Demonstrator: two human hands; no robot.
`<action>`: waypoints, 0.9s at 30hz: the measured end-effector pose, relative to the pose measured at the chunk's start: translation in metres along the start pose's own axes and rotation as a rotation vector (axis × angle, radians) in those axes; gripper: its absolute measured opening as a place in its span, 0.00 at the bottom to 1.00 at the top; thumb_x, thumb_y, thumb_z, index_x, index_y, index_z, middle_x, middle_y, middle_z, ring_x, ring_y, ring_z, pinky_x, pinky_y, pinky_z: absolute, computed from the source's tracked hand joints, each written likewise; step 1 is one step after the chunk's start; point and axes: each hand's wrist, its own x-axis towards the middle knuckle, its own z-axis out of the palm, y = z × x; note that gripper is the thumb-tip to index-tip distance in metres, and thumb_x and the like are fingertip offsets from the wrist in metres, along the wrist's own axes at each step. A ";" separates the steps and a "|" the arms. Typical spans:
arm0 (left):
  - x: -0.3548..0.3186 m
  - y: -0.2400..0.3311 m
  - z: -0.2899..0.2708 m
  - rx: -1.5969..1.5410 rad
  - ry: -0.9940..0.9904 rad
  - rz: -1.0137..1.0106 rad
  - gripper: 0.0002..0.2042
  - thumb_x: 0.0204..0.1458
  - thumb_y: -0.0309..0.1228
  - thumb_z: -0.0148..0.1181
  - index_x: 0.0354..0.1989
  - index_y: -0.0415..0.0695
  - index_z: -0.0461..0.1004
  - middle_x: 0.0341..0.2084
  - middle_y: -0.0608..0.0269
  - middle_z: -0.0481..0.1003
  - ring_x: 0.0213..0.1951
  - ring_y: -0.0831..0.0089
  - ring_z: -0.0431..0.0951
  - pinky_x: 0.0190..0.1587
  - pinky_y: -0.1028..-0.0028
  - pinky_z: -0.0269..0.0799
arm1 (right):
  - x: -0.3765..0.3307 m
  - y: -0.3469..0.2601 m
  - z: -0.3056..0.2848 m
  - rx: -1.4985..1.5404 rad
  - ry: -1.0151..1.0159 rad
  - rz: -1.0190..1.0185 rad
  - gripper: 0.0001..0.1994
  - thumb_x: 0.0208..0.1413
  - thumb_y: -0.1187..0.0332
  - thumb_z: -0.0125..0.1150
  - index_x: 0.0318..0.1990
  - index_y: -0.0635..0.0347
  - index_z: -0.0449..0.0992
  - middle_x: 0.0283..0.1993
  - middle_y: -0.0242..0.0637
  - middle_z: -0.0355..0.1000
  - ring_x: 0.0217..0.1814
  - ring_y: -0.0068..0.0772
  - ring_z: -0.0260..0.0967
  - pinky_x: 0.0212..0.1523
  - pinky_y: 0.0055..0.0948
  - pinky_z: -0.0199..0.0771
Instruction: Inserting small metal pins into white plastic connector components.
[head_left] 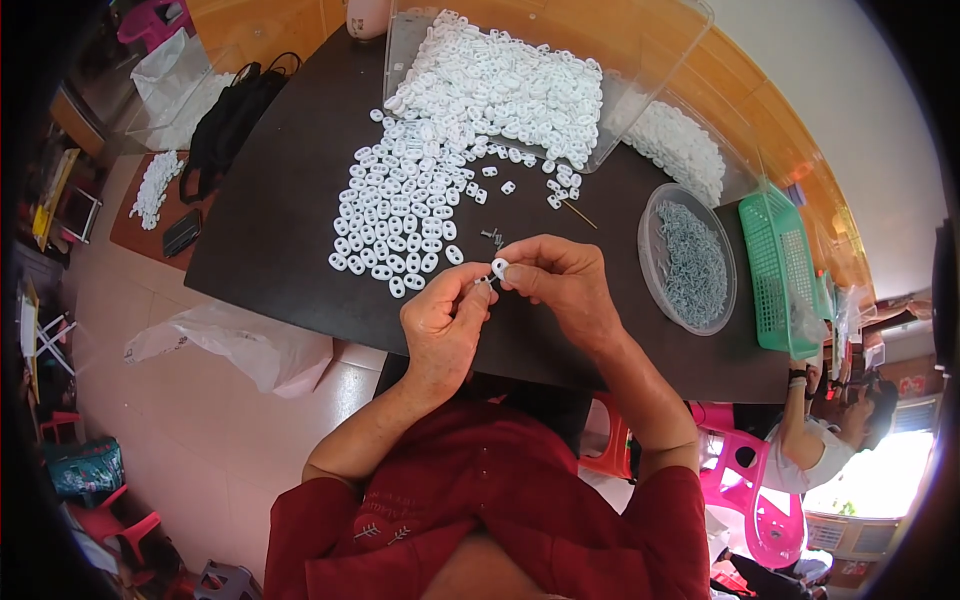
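Over the near part of the dark table, my two hands meet at the fingertips. My right hand [572, 285] pinches a white oval plastic piece with holes [499, 267] between thumb and forefinger. My left hand [442, 322] is closed in a pinch on a small pale thing touching that piece; it looks like a screw, but the fingers partly hide it. Just beyond the fingertips lie a few loose grey screws [492, 236]. To the left of them, many white two-hole oval pieces [395, 215] are spread out flat on the table.
A clear bin [640, 110] tipped on its side spills more white pieces. At the right stand a round dish [648, 270] of grey screws and a green basket [765, 270]. A thin stick [580, 214] lies mid-table. Another person [815, 440] sits at the right by pink stools.
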 end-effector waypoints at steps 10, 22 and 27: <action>-0.002 -0.007 -0.002 -0.021 -0.055 0.026 0.11 0.55 0.23 0.53 0.46 0.36 0.71 0.27 0.65 0.74 0.26 0.85 0.70 0.28 0.86 0.66 | -0.005 0.007 0.002 0.003 0.058 -0.074 0.07 0.49 0.74 0.62 0.37 0.62 0.79 0.28 0.27 0.74 0.27 0.12 0.65 0.25 0.14 0.62; -0.004 -0.012 -0.002 -0.036 -0.004 0.030 0.11 0.54 0.21 0.53 0.46 0.35 0.71 0.26 0.66 0.73 0.26 0.85 0.70 0.28 0.86 0.67 | -0.007 0.008 0.012 -0.009 0.089 -0.112 0.07 0.50 0.75 0.61 0.38 0.63 0.79 0.27 0.28 0.74 0.27 0.12 0.64 0.25 0.14 0.62; -0.002 -0.016 0.000 -0.045 -0.012 0.069 0.12 0.54 0.21 0.52 0.47 0.35 0.71 0.26 0.67 0.72 0.27 0.85 0.71 0.28 0.86 0.67 | -0.009 0.012 0.013 -0.113 0.074 -0.146 0.07 0.50 0.77 0.59 0.37 0.63 0.78 0.27 0.27 0.73 0.27 0.12 0.64 0.26 0.14 0.62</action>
